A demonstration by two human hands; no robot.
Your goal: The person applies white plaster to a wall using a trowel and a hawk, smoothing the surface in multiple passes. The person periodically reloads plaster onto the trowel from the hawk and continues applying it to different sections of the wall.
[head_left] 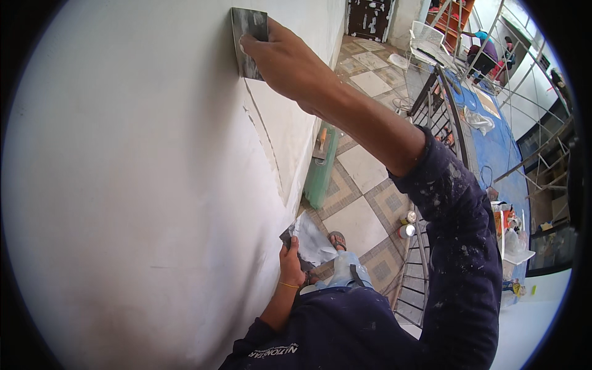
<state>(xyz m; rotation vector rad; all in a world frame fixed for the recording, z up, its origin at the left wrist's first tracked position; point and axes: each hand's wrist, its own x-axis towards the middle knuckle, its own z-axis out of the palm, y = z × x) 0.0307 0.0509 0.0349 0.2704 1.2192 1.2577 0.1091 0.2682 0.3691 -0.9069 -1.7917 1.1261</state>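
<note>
My right arm stretches up along the white plastered wall (154,160). In my right hand (280,61) is a flat, rectangular putty blade (251,22) with whitish smears. Its edge lies at the wall's surface, and my thumb presses on its face. A dark crack-like line (264,132) runs down the wall below the blade. Lower down, close to the wall, my left hand (291,264) is closed on a dark flat blade (287,235) with white putty on it. Just beyond that hand is a pale grey-white sheet-like thing (317,242), which I cannot make out clearly.
A long green bundle (320,185) lies along the wall's foot, with an orange-handled trowel (320,145) on it. To my right stand a dark metal railing (453,114) and cans (406,231). Beyond are a blue tarp (502,145), scaffolding (530,86), a white chair (427,40) and people (484,54).
</note>
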